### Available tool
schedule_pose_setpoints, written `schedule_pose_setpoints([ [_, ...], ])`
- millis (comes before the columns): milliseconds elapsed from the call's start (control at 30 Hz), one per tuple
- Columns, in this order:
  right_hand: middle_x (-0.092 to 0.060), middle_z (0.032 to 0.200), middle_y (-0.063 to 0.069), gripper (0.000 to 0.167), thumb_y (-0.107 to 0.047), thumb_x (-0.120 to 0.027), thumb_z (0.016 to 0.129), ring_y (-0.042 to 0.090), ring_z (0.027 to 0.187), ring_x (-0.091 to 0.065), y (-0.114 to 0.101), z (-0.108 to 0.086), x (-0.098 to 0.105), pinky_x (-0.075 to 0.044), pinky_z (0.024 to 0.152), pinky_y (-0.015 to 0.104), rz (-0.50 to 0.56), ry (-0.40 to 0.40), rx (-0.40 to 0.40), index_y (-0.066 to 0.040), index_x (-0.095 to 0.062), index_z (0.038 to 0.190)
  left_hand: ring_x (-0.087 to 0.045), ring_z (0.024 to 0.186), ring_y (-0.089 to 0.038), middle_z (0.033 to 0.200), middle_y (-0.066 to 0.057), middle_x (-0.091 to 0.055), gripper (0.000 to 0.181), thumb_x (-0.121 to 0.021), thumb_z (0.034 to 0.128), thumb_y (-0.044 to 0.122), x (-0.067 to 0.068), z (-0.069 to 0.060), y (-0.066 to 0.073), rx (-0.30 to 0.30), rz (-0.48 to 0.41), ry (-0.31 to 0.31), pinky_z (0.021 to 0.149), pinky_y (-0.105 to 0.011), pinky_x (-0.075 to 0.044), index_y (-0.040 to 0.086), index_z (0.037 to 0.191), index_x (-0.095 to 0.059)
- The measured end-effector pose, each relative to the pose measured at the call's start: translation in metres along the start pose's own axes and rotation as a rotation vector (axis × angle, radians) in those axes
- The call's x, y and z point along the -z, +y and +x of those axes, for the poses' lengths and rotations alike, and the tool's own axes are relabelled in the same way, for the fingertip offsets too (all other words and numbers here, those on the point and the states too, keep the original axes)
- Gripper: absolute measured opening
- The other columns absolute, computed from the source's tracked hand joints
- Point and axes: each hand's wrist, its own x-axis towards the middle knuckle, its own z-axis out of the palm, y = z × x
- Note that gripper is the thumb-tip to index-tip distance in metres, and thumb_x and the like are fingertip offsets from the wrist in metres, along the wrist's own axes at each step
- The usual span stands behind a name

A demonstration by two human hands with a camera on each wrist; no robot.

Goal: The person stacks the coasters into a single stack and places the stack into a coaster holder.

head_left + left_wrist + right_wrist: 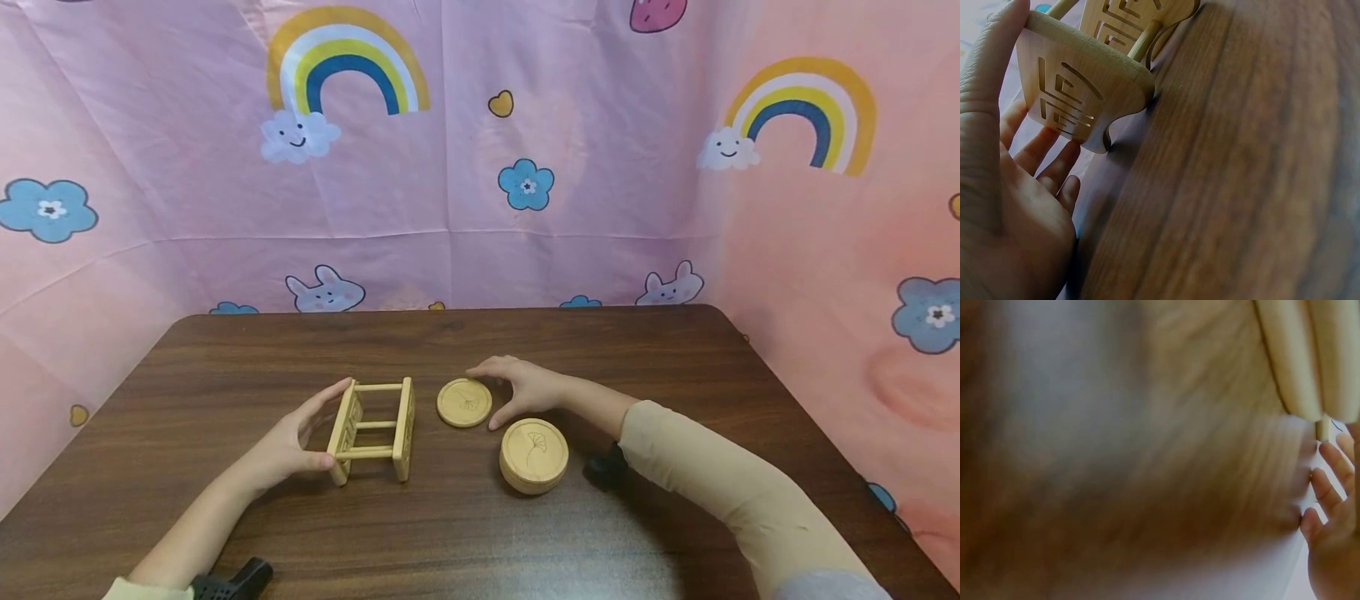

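A light wooden rack [371, 452] with two cut-out side panels joined by rods stands on the table. My left hand [281, 450] holds its left panel between thumb and fingers; in the left wrist view the hand [1029, 206] lies along the panel [1072, 87]. Right of the rack, one round wooden coaster [464, 402] with a leaf engraving lies flat. Spread around its right side are the fingers of my right hand [528, 387]; whether they touch it I cannot tell. Just nearer me sits a stack of round coasters [533, 455], also partly seen in the right wrist view.
The dark wooden table [300, 533] reaches back to a pink and purple cloth [450, 167] printed with rainbows and flowers. A black wrist device [240, 579] is at my left forearm, and another dark one [606, 468] is below my right wrist.
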Motion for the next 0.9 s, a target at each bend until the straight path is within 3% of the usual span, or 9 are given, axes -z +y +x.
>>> schedule_pose_setpoints([
  [167, -0.043, 0.143, 0.0, 0.088, -0.038, -0.083, 0.073, 0.016, 0.117, -0.038, -0.0027, 0.002, -0.0026, -0.035, 0.098, 0.037, -0.051, -0.008, -0.002, -0.012, -0.041, 0.145, -0.032, 0.131, -0.006, 0.154, -0.02, -0.021, 0.093, -0.078, 0.081, 0.034, -0.0005, 0.0, -0.0009, 0.004, -0.007, 0.003, 0.101, -0.013, -0.023, 0.011, 0.153, -0.023],
  [667, -0.04, 0.147, 0.001, 0.082, -0.042, -0.078, 0.078, 0.015, 0.116, -0.039, -0.01, 0.0063, -0.0064, -0.034, 0.097, 0.037, -0.149, -0.027, -0.002, -0.014, -0.041, 0.146, -0.032, 0.131, -0.008, 0.155, -0.014, -0.024, 0.091, -0.078, 0.0812, 0.031, 0.0011, -0.0014, -0.0034, 0.018, 0.017, 0.004, 0.102, -0.015, -0.023, 0.015, 0.153, -0.024],
  [800, -0.041, 0.145, 0.002, 0.079, -0.043, -0.076, 0.079, 0.016, 0.118, -0.04, -0.0101, 0.0061, -0.0072, -0.034, 0.099, 0.038, -0.156, -0.019, 0.001, -0.014, -0.042, 0.145, -0.029, 0.135, -0.025, 0.155, -0.013, -0.024, 0.091, -0.078, 0.081, 0.032, 0.0012, -0.001, -0.0029, 0.041, 0.03, 0.005, 0.109, -0.046, -0.02, 0.018, 0.153, -0.023],
  [900, -0.042, 0.144, 0.001, 0.078, -0.042, -0.076, 0.08, 0.016, 0.121, -0.04, -0.0101, 0.0056, -0.0077, -0.033, 0.101, 0.038, -0.162, -0.009, 0.011, -0.014, -0.043, 0.144, -0.024, 0.135, -0.038, 0.155, -0.012, -0.024, 0.091, -0.078, 0.0804, 0.032, 0.0007, -0.0003, -0.0025, 0.054, 0.036, 0.007, 0.102, -0.066, -0.013, 0.023, 0.153, -0.024],
])
